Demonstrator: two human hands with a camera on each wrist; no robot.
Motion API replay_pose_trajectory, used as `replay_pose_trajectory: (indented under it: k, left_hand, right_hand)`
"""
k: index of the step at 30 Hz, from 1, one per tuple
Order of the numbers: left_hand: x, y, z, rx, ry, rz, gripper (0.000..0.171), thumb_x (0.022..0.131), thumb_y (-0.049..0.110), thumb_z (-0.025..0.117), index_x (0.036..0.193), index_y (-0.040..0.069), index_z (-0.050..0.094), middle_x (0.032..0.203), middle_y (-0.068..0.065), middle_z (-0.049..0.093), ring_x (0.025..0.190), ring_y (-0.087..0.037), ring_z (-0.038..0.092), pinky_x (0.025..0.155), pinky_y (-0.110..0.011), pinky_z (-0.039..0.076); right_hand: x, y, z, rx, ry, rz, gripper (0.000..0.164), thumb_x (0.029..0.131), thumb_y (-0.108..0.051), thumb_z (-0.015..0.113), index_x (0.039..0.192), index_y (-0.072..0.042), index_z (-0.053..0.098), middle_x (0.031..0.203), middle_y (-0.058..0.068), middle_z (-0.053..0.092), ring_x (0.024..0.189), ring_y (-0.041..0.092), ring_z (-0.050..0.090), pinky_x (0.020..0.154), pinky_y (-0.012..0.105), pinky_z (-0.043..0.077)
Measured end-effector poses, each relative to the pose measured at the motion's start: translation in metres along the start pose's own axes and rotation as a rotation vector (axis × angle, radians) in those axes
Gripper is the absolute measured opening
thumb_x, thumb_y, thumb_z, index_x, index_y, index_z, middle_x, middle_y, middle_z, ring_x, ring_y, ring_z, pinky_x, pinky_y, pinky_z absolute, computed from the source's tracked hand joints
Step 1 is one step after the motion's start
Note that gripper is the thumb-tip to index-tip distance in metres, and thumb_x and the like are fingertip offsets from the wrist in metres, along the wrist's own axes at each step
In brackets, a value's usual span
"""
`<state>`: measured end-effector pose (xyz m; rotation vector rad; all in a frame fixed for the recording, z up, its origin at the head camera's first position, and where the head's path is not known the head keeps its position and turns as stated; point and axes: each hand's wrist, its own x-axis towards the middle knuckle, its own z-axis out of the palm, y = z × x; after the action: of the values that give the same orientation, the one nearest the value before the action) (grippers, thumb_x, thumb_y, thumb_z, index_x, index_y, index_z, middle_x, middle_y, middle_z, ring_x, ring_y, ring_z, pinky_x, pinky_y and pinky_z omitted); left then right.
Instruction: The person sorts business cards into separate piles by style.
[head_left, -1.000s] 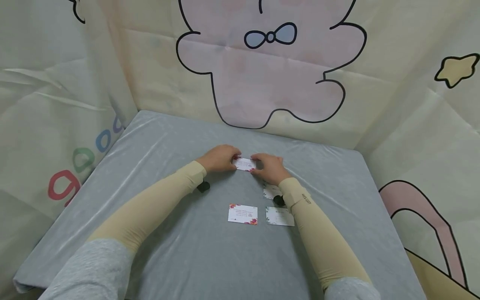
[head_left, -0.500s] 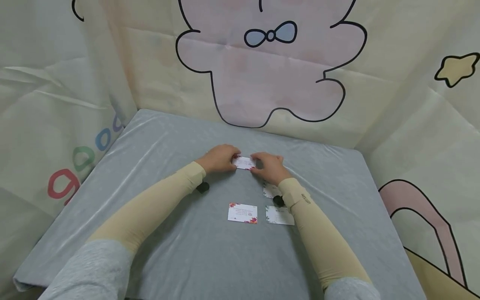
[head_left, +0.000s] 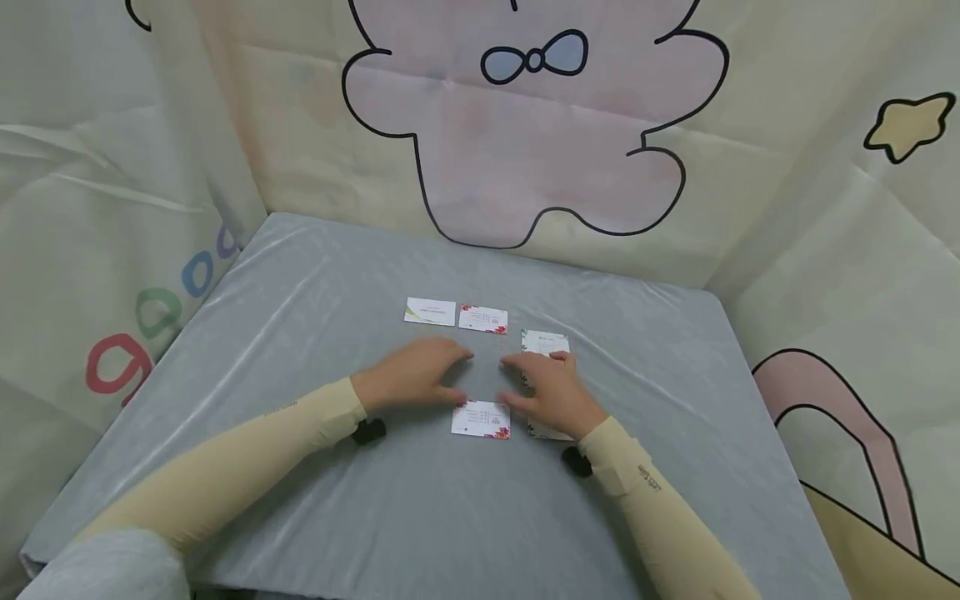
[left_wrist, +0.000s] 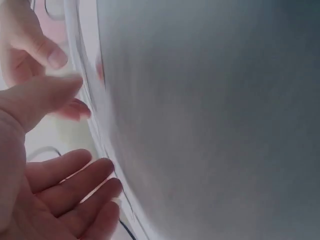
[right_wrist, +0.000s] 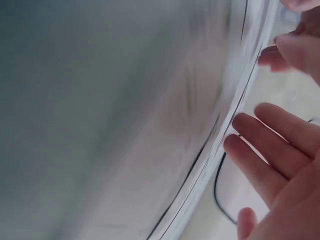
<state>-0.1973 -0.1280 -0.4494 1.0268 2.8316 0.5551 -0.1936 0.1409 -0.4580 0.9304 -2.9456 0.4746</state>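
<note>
My left hand (head_left: 412,372) and right hand (head_left: 551,392) hover facing each other over the middle of the table, fingers spread and nothing in either. Between their thumbs lies a white business card with red flower corners (head_left: 480,423). Behind the hands, a second red-flowered business card (head_left: 483,319) lies beside a white card with a yellow-green curve (head_left: 430,312). Under my right hand, a leaf-patterned card (head_left: 545,341) and a nearer card (head_left: 549,432) are partly covered. In the left wrist view the left fingers (left_wrist: 75,190) look relaxed, as do the right fingers (right_wrist: 275,145) in the right wrist view.
A grey cloth covers the table (head_left: 390,517). Printed fabric (head_left: 540,167) hangs close behind its back edge and along both sides. A dark wrist camera (head_left: 369,431) sits under the left wrist, another (head_left: 577,462) under the right.
Both hands have let go of the rear red-flowered card and come back toward the body, to above the nearer one. The card with the yellow-green curve has come into view.
</note>
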Motion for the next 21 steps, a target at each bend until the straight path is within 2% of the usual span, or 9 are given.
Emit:
replay_pose_trajectory:
  k: [3, 7, 12, 21]
  left_hand:
    - [-0.022, 0.014, 0.006, -0.034, -0.033, 0.02, 0.073, 0.081, 0.048, 0.081, 0.138, 0.008, 0.059, 0.13, -0.003, 0.066, 0.124, -0.02, 0.059, 0.111, -0.039, 0.043]
    - [-0.036, 0.029, 0.013, -0.039, -0.021, 0.045, 0.072, 0.077, 0.044, 0.086, 0.134, 0.008, 0.061, 0.124, -0.001, 0.068, 0.117, -0.018, 0.061, 0.107, -0.038, 0.046]
    - [-0.041, 0.039, 0.018, -0.001, 0.047, 0.025, 0.06, 0.076, 0.034, 0.088, 0.126, 0.008, 0.067, 0.118, -0.003, 0.072, 0.109, -0.018, 0.066, 0.102, -0.039, 0.05]
    - [-0.041, 0.039, 0.023, 0.013, 0.097, -0.008, 0.046, 0.08, 0.026, 0.086, 0.121, 0.011, 0.071, 0.112, 0.001, 0.074, 0.102, -0.013, 0.067, 0.097, -0.036, 0.052]
  right_hand:
    - [-0.023, -0.016, 0.003, 0.004, -0.013, -0.037, 0.065, 0.081, -0.054, 0.079, 0.135, -0.021, 0.062, 0.129, -0.007, 0.067, 0.122, 0.01, 0.06, 0.106, 0.055, 0.023]
    - [-0.039, -0.029, 0.005, 0.011, -0.022, -0.056, 0.069, 0.076, -0.054, 0.083, 0.133, -0.021, 0.063, 0.128, -0.007, 0.067, 0.122, 0.009, 0.06, 0.106, 0.055, 0.022]
    - [-0.044, -0.035, 0.006, 0.013, -0.012, -0.051, 0.062, 0.079, -0.046, 0.084, 0.132, -0.022, 0.064, 0.127, -0.007, 0.068, 0.119, 0.008, 0.062, 0.106, 0.055, 0.022]
    - [-0.044, -0.033, 0.007, 0.02, 0.013, -0.073, 0.054, 0.081, -0.039, 0.084, 0.129, -0.022, 0.066, 0.122, -0.007, 0.07, 0.115, 0.009, 0.064, 0.104, 0.055, 0.024]
